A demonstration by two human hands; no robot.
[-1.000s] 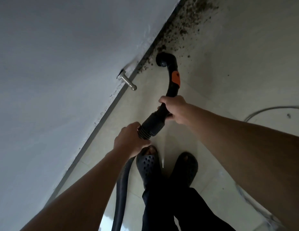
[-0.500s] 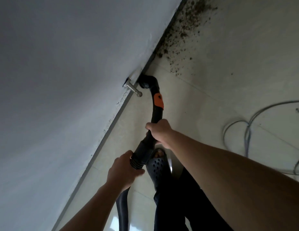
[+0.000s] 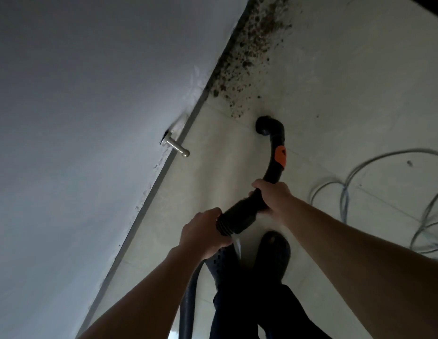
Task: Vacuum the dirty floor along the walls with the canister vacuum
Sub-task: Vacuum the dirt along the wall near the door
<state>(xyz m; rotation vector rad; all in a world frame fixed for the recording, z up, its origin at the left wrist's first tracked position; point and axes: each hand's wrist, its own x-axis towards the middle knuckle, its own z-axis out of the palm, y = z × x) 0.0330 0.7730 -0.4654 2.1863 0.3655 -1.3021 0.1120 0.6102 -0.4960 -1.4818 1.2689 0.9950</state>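
The black vacuum handle tube (image 3: pixel 274 165) curves down to its open nozzle end (image 3: pixel 263 124), which rests on the pale floor tiles a little out from the wall. An orange slider (image 3: pixel 280 156) sits on the tube. My right hand (image 3: pixel 274 196) grips the tube below the slider. My left hand (image 3: pixel 203 232) holds the ribbed cuff where the grey hose (image 3: pixel 188 304) joins. Dark dirt (image 3: pixel 247 55) lies scattered along the baseboard, just beyond the nozzle.
A white wall (image 3: pixel 78 143) fills the left, with a metal doorstop (image 3: pixel 176 149) sticking out near its grey baseboard. Loops of grey cable (image 3: pixel 359 182) lie on the floor at right. My dark clogs (image 3: pixel 271 250) stand below the hands.
The nozzle has moved away from the doorstop at the wall, out to the right and forward toward the dirt patch. Both hands followed with it.
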